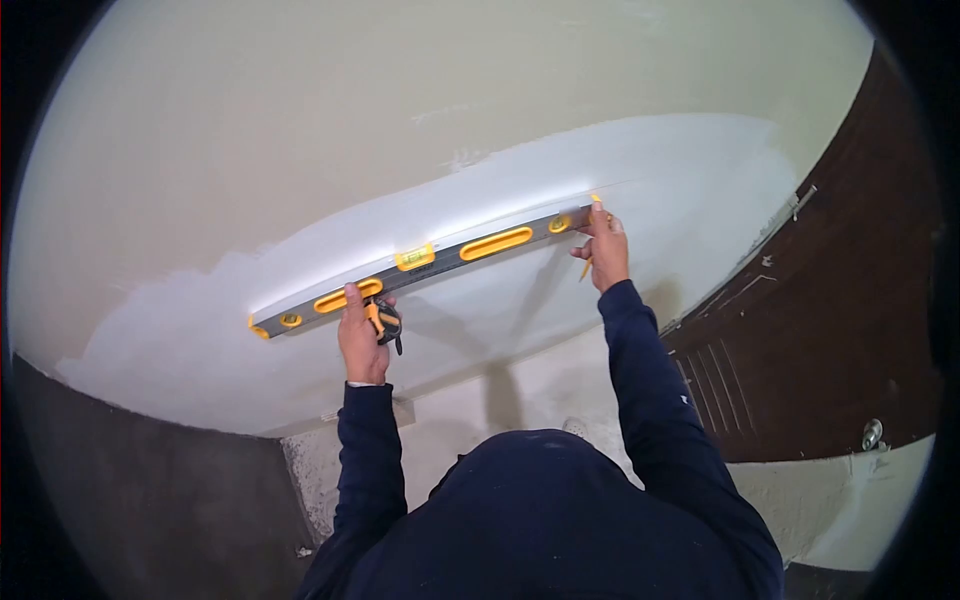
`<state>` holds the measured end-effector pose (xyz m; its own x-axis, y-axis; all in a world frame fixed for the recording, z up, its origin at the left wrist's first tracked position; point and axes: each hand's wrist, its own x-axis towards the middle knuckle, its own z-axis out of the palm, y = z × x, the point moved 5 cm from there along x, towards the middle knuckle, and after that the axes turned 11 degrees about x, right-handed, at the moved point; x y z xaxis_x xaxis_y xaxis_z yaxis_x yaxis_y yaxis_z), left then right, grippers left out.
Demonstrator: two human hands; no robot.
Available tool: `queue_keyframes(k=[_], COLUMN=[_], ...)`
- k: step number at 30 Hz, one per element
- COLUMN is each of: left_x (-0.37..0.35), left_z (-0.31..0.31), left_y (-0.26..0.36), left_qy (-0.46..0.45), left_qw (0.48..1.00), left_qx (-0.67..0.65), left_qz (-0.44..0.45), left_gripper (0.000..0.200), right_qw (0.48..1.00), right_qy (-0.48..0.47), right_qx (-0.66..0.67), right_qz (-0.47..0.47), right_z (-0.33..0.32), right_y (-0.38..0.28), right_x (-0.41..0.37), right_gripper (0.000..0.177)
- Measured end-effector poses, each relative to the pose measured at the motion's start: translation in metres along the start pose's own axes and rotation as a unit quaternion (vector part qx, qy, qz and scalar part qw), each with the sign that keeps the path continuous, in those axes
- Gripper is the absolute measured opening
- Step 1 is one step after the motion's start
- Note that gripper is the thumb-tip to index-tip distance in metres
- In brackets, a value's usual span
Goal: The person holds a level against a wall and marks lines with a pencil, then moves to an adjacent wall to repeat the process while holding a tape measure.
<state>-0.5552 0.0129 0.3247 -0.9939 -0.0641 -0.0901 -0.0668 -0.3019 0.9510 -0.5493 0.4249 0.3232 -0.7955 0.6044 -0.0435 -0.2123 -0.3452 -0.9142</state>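
- The spirit level (420, 262) lies flat against the wall (300, 120), across the upper part of a white plaster patch (680, 170).
- Long axis: it runs from lower left to upper right in the view. The centre vial (414, 256) sits on the upper edge, and one narrow edge faces up.
- Left hand (360, 340): it presses the lower edge of the level near its left third, below a yellow hand slot (347, 296). Its grip is closed around a small yellow-and-black object, apparently a tape measure (385, 320).
- Right hand (605, 248): it rests at the right end of the level. Its grip is closed on a yellow pencil (596, 201) whose tip stands at the level's top corner.
- Handling, as a judgement: the level is a stiff, straight metal beam of moderate weight with smooth faces that can slide on fresh plaster. It pivots if it is pressed at one point only.
- Hold points: the elongated yellow slots or the lower edge, with the hands spread well apart. Keep fingers off the vial.
- A dark brown door (830, 300) stands to the right.
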Motion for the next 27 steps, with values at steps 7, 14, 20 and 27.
queue_keyframes(k=[7,14,20,27], left_x=[0.001,0.004,-0.003,-0.01], left_z=[-0.006,-0.003,0.012,0.036], left_y=[0.002,0.001,-0.004,0.004], left_qy=[-0.055,-0.082,0.021,0.058], left_qw=[0.998,0.996,0.998,0.995], left_qx=[-0.005,0.013,-0.064,-0.077], left_qz=[-0.017,-0.018,0.004,0.034], left_gripper=[0.05,0.044,0.042,0.038], right_qw=[0.999,1.0,0.999,0.997], right_qy=[0.015,-0.016,-0.027,-0.051], right_qx=[0.043,-0.008,-0.045,-0.054], right_qz=[-0.011,-0.005,0.004,0.002], right_z=[0.013,0.016,0.012,0.016], right_y=[-0.004,-0.023,-0.024,-0.023], right_x=[-0.01,-0.011,-0.006,0.005], right_gripper=[0.06,0.063,0.064,0.065])
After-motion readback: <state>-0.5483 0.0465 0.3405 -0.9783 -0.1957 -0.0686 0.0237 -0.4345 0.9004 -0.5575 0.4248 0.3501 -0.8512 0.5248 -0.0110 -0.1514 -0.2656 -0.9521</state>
